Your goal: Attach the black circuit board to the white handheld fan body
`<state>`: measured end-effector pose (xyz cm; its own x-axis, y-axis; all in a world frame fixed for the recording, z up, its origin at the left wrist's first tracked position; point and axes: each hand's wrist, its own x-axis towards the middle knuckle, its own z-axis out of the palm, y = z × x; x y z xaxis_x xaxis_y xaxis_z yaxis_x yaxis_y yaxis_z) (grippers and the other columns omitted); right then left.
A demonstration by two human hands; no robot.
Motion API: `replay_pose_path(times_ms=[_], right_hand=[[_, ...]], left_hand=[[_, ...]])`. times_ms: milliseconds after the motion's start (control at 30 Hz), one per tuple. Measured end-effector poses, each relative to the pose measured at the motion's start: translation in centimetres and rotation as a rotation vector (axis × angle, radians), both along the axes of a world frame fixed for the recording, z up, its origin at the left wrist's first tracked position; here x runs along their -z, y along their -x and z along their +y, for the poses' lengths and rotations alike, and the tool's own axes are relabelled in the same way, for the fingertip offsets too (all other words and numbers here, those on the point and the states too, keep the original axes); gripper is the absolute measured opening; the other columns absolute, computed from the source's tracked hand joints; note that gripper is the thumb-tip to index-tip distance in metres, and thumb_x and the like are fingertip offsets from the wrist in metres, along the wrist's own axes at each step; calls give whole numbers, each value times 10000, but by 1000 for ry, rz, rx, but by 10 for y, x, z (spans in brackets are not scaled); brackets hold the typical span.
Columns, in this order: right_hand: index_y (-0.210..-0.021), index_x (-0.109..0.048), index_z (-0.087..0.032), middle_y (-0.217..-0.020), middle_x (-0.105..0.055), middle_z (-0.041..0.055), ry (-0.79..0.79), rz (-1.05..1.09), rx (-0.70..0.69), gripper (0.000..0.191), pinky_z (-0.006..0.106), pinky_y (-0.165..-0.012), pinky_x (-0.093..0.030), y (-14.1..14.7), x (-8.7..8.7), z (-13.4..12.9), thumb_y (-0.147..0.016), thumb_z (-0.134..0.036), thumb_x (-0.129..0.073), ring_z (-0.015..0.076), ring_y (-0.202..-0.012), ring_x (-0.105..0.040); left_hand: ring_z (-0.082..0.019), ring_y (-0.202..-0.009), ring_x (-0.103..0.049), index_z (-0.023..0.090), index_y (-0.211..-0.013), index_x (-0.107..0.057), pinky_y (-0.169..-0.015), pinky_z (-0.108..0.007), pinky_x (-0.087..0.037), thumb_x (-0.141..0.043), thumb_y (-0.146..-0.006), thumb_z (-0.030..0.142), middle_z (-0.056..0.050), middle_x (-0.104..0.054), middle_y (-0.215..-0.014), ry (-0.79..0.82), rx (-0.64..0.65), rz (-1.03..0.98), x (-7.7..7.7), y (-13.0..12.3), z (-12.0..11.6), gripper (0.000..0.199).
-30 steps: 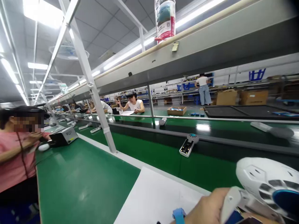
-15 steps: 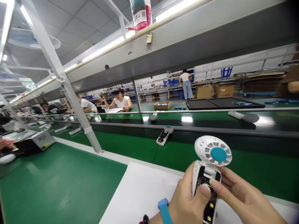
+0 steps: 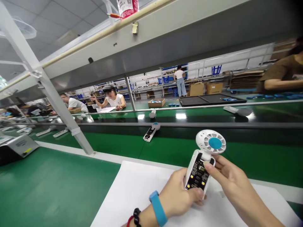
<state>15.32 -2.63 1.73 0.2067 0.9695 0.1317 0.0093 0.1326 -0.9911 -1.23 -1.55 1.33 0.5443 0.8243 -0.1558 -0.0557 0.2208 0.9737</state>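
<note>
The fan (image 3: 203, 157) is held up in both hands over the white sheet (image 3: 142, 189), its round head with the blue hub topmost and its handle open, so the circuit board shows with no cover on it. The left hand (image 3: 177, 197) is closed round the lower handle from the left, thumb across the bottom edge. The right hand (image 3: 227, 178) comes in from the right with fingers loosely curled, and its fingertips (image 3: 208, 164) press on the top of the bare board. As a judgement, assembly is partway: head and board are in place, the handle's cover is yet to go on. Beyond the fan, on the belt (image 3: 236, 134), lies a second fan (image 3: 151, 132), likewise open. Farther beyond the fan, workers sit at the far bench. Left of the fan stands a slanted post (image 3: 59, 107).
</note>
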Motion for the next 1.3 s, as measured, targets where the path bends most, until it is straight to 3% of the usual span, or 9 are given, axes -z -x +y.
replay_pose_path(times_ms=[100,200,400,600,767,900,1000,1100,1300], right_hand=[[-1120,-626,-155,-1075,-713,140,-39,20,-14,602,303,-842,-582,3,3,0,-741,-610,-738,280,-955,-688],[-1107,-632,-170,-1044,-718,113,-38,68,-22,565,292,-830,-564,6,1,1,-748,-594,-740,263,-946,-681],[-995,-658,-167,-793,-696,58,122,103,3,527,263,-571,-475,12,-7,0,-752,-630,-724,227,-714,-646],[-814,-652,-137,-795,-687,89,41,82,0,594,320,-687,-474,11,-4,2,-648,-696,-767,241,-746,-625],[-860,-654,-140,-828,-687,81,68,129,-38,624,309,-701,-468,8,-2,4,-649,-714,-776,232,-777,-626],[-1010,-667,-149,-965,-700,99,151,309,-221,731,313,-770,-497,6,-3,4,-723,-821,-633,237,-875,-639],[-1036,-676,-160,-951,-690,80,130,323,-330,772,294,-767,-506,11,-4,1,-788,-867,-487,202,-828,-620],[-1019,-693,-158,-876,-673,69,97,170,-428,777,287,-694,-500,18,-2,-3,-845,-856,-400,171,-696,-577],[-1189,-616,-191,-1104,-673,83,10,144,-236,669,312,-809,-538,21,-2,-1,-828,-755,-595,219,-969,-637]], left_hand=[[-144,-663,-613,107,-899,-569,-604,-249,-507,-867,-537,497,-34,-609,-756,-2,-31,31,-1,-2,-1,610],[-142,-719,-628,106,-999,-555,-636,-246,-526,-870,-531,580,-43,-605,-845,1,0,10,-2,0,0,737],[-164,-768,-654,124,-1142,-495,-623,-253,-557,-808,-593,673,-58,-576,-972,15,102,-1,-5,0,-3,837],[-182,-804,-614,122,-1099,-531,-559,-245,-565,-792,-651,615,-47,-566,-903,-70,80,98,-3,-3,-6,716],[-198,-823,-643,135,-1111,-528,-578,-271,-585,-787,-677,574,-54,-579,-940,-51,92,112,-3,1,-3,669],[-185,-825,-689,151,-1157,-495,-709,-286,-595,-808,-699,485,-70,-627,-1011,26,142,89,-10,7,0,648],[-170,-745,-700,166,-1157,-484,-645,-271,-589,-744,-763,523,-81,-651,-1030,65,58,55,-15,6,2,591],[-150,-596,-672,167,-1100,-484,-522,-258,-565,-666,-810,591,-59,-664,-922,4,-66,39,-15,2,3,545],[-128,-460,-600,157,-983,-521,-425,-226,-510,-700,-802,516,12,-611,-692,-150,-104,21,-12,3,1,440]])
